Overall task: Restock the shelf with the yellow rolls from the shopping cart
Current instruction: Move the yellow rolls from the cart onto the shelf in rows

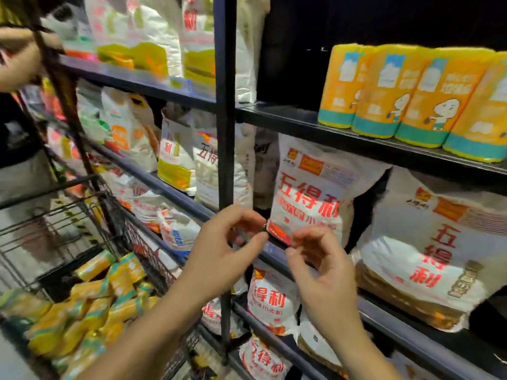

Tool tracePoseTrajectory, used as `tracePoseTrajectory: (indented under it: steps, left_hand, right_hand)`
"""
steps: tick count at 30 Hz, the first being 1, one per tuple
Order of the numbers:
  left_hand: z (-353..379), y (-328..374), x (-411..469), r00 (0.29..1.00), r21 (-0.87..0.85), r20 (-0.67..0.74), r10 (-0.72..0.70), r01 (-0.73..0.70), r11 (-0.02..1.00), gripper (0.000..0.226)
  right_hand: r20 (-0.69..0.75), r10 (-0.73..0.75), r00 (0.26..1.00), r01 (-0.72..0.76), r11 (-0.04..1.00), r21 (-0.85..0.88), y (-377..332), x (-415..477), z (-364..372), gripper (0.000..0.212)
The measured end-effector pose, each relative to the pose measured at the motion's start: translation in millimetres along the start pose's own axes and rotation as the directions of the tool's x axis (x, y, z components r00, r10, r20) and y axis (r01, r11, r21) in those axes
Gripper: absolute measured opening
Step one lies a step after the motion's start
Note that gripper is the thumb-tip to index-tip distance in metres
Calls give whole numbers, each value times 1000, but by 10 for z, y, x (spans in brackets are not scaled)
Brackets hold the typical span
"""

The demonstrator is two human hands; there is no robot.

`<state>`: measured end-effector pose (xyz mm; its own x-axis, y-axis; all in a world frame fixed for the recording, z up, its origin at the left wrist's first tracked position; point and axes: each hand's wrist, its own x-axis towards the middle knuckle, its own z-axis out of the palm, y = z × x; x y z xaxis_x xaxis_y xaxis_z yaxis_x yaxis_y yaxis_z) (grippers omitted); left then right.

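Several yellow rolls (411, 94) with teal bands stand upright in a row on the upper right shelf (288, 116). More yellow rolls (90, 305) lie piled in the black wire shopping cart (142, 242) at the lower left. My left hand (222, 250) and my right hand (321, 267) hover side by side in front of the middle shelf edge, below the rolls on the shelf. The fingers of both hands are loosely curled and I see nothing held in either. The left fingertips are close to the shelf's front rail.
White flour bags (310, 193) with red lettering fill the shelves below the rolls and to the left. A black upright post (226, 105) divides the shelving. Another person's hand (16, 58) and dark clothing are at the far left, behind the cart.
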<state>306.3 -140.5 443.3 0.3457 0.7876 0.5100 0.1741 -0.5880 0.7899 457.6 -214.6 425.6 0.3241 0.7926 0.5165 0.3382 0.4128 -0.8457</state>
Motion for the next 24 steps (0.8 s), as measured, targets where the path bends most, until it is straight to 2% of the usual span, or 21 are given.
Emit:
tracePoseTrajectory:
  steps: [7, 13, 17, 20, 24]
  left_hand:
    - [-952, -1226, -219, 969, 33, -72, -235, 237, 971, 9]
    - [-1742, -2151, -565, 859, 53, -183, -477, 493, 868, 13]
    - [-2161, -2672, -939, 717, 10, -263, -646, 671, 741, 10]
    - [-2351, -2993, -1217, 556, -87, -305, -773, 792, 605, 6]
    - [-2487, -3344, -1524, 392, -147, -344, -853, 875, 461, 7]
  right_hand:
    - [195, 142, 970, -142, 990, -13, 526, 60, 1457, 16]
    - [374, 225, 900, -185, 973, -139, 975, 77, 2509, 26]
    - [462, 297, 835, -233, 953, -192, 1292, -8, 3076, 31]
    - [552, 354, 755, -247, 933, -262, 1521, -59, 3384, 28]
    - [613, 420, 669, -243, 903, -353, 1813, -85, 3693, 25]
